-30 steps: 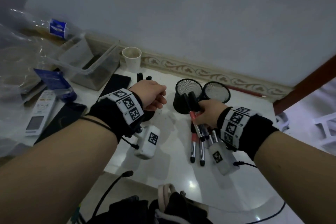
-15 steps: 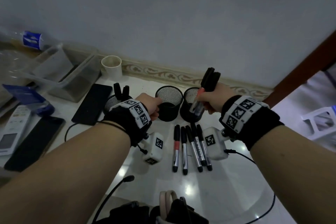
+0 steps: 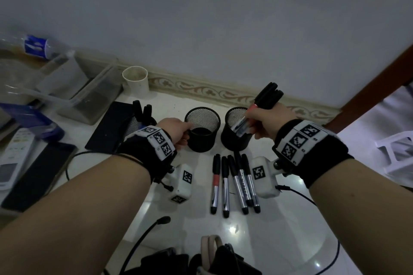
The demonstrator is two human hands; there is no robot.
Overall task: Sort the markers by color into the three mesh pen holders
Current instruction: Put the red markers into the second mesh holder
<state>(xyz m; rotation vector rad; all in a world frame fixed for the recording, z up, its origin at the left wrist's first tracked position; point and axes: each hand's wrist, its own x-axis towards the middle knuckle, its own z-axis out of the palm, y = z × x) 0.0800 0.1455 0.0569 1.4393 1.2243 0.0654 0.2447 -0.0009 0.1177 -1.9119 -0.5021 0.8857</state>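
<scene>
Three black mesh pen holders stand in a row on the white table. The left holder (image 3: 134, 124) has markers sticking up out of it and is partly hidden behind my left wrist. My left hand (image 3: 176, 129) grips the near left rim of the middle holder (image 3: 204, 138). My right hand (image 3: 266, 121) holds a bunch of markers (image 3: 267, 96), caps up, with their lower ends over the right holder (image 3: 232, 140). One marker in the bunch shows a red band. Several loose markers (image 3: 234, 183) lie side by side in front of the holders.
A white paper cup (image 3: 135, 81) stands by the wall. Clear plastic boxes (image 3: 73, 96), a dark phone (image 3: 107, 127), a second phone (image 3: 38, 176), a white remote (image 3: 13, 158) and a blue packet (image 3: 29, 120) crowd the left side. Cables and dark gear lie at the near edge.
My right hand has lifted a bunch of markers off the table and brought it over the right holder. My left hand has moved from the left holder to the middle holder's rim.
</scene>
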